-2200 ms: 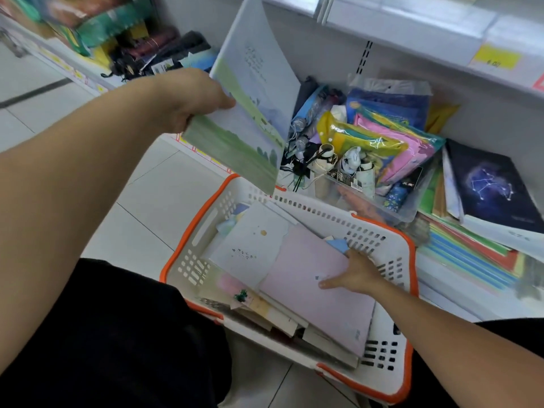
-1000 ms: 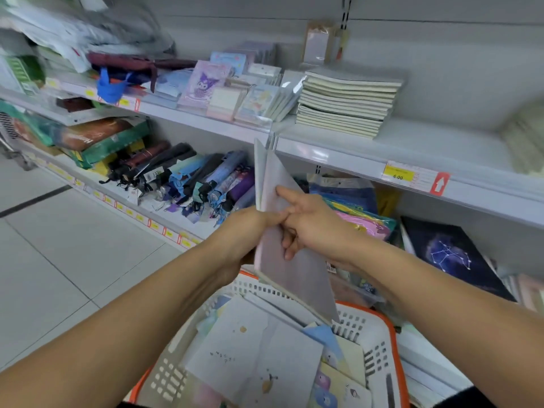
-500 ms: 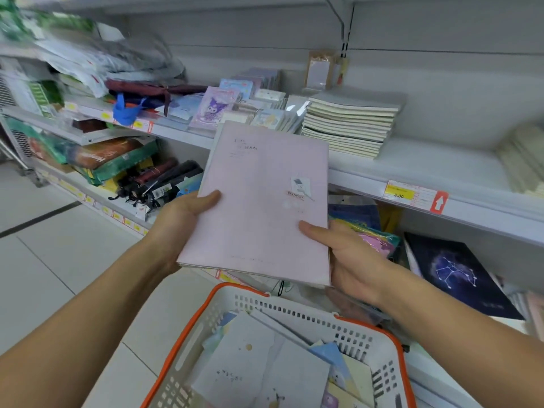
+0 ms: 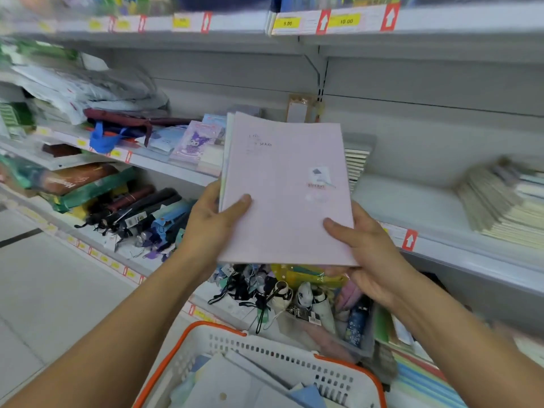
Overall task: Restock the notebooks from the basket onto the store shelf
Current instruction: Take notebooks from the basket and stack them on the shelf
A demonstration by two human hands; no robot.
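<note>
Head view: a pink notebook (image 4: pixel 287 192), with at least one more tucked behind it at its left edge, is held up in front of the shelf (image 4: pixel 412 201), above the basket (image 4: pixel 282 357). It is clamped from both sides: the left hand (image 4: pixel 212 222) pinches the left edge with the thumb on the cover, and the right hand (image 4: pixel 368 254) grips the lower right corner, thumb on top and fingers curled beneath. The hidden notebooks could probably slide out if either pinch were loosened, since the covers look smooth and the edges are not squared. More notebooks are left in the basket. On the shelf, a stack of notebooks (image 4: pixel 357 163) is partly hidden behind the held one, and a second pile (image 4: pixel 506 201) lies to the right; bare shelf is seen between them. Small character pads (image 4: pixel 195 145) crowd the left, and umbrellas (image 4: pixel 141 213) fill the lower tier.
</note>
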